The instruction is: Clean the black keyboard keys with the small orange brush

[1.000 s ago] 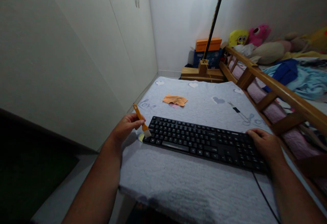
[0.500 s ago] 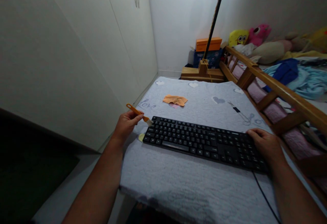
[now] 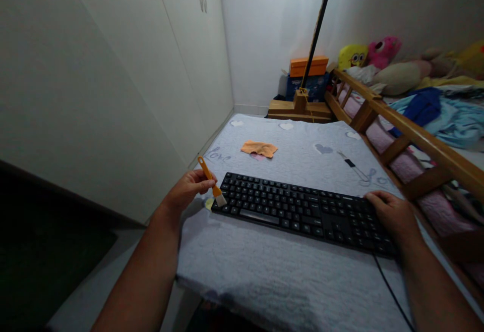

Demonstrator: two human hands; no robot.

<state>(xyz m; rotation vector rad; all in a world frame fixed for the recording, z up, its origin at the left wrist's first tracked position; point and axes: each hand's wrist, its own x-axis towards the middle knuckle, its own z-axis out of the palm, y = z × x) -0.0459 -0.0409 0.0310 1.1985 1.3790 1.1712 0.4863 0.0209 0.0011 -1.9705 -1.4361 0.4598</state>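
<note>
A black keyboard (image 3: 280,206) lies at a slant on the cloth-covered table, its cable running off toward the lower right. Between thumb and fingers, my left hand (image 3: 191,186) grips a small brush (image 3: 206,170) with an orange handle and pale bristles. The bristles rest on the keys at the keyboard's near left corner. My right hand (image 3: 393,218) is closed around the keyboard's right end, thumb on the top near the back edge; its other fingers are mostly hidden.
An orange cloth (image 3: 260,148) lies behind the keyboard. A thin tool with a black grip and wire ends (image 3: 350,163) is at the back right. A wooden bed rail (image 3: 412,125) borders the table's right side, and a white wardrobe (image 3: 151,69) stands left.
My left hand has drawn the brush nearer along the keyboard's left end, from the back corner keys to the front ones. The handle is now steeper. My right hand and the keyboard stay put.
</note>
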